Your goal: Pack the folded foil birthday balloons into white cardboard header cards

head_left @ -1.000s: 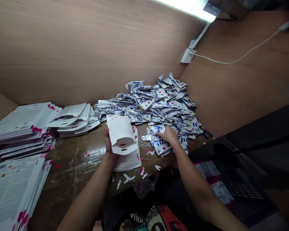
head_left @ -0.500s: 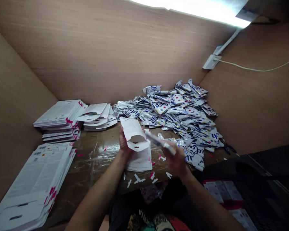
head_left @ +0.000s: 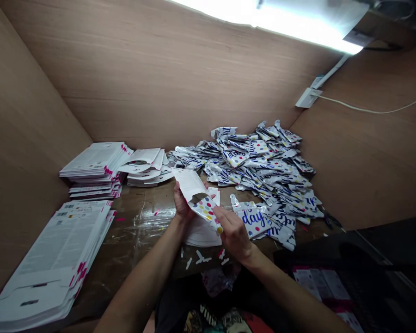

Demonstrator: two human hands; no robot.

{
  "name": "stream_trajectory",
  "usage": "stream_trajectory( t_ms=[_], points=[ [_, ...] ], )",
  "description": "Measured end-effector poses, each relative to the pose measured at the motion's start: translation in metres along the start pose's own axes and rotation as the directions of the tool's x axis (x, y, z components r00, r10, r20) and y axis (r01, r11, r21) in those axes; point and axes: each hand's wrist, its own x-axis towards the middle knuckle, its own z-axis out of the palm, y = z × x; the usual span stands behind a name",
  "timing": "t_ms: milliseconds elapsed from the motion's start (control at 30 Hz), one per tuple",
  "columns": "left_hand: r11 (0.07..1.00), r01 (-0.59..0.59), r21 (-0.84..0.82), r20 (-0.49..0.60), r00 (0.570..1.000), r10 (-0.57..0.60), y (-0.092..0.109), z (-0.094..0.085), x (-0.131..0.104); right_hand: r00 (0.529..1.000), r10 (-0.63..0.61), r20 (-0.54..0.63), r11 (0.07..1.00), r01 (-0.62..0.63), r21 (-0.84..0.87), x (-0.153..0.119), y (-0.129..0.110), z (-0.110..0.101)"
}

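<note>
My left hand (head_left: 183,201) is closed around the edge of a white paper sleeve (head_left: 190,183), whose mouth faces me. In my right hand (head_left: 234,233) is a folded foil balloon (head_left: 206,211), white with coloured dots. Its far end sits at the sleeve's opening, apparently partly inside. Below them more white sleeves (head_left: 198,232) lie on the table. Just right of my right hand, other folded foil balloons with blue lettering (head_left: 254,221) lie flat. My right fingertips press on the balloon's near part.
A big heap of folded foil balloons (head_left: 263,162) fills the back right. Stacks of white printed sleeves (head_left: 93,159) stand at the left, with a longer stack (head_left: 52,259) nearer me. Paper scraps (head_left: 203,257) litter the front edge. Wooden panels enclose the table.
My right hand has moved left and brought the folded foil balloon to the sleeve's mouth; its dotted face now shows. My left hand still holds the sleeve. The view has shifted slightly.
</note>
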Motion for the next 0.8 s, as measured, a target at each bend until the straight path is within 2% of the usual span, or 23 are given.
stream_trajectory(
  t_ms=[133, 300, 400, 467, 633, 800],
  points=[
    [0.999, -0.022, 0.025, -0.012, 1.000, 0.023, 0.002, 0.001, -0.001, 0.998, 0.062, 0.024, 0.998, -0.062, -0.013, 0.005, -0.003, 0.000],
    [0.998, -0.044, 0.038, -0.050, 0.998, 0.046, -0.005, 0.005, -0.002, 0.985, 0.090, 0.146, 0.982, -0.063, -0.177, 0.020, -0.015, 0.010],
    [0.998, -0.016, 0.054, -0.034, 0.999, 0.017, -0.011, 0.007, -0.003, 0.972, 0.162, 0.171, 0.944, -0.102, -0.314, 0.036, -0.022, 0.021],
    [0.999, 0.000, 0.051, -0.044, 0.999, 0.002, -0.012, 0.008, -0.004, 0.969, 0.168, 0.181, 0.935, -0.099, -0.341, 0.043, -0.025, 0.027],
    [0.999, -0.014, 0.031, -0.057, 0.998, 0.016, -0.005, 0.004, -0.004, 0.982, 0.080, 0.174, 0.981, -0.046, -0.188, 0.036, -0.034, 0.039],
    [0.999, 0.026, 0.027, -0.015, 1.000, -0.026, -0.004, -0.005, -0.002, 0.941, 0.140, 0.309, 0.986, -0.161, 0.043, 0.034, -0.041, 0.043]
  ],
)
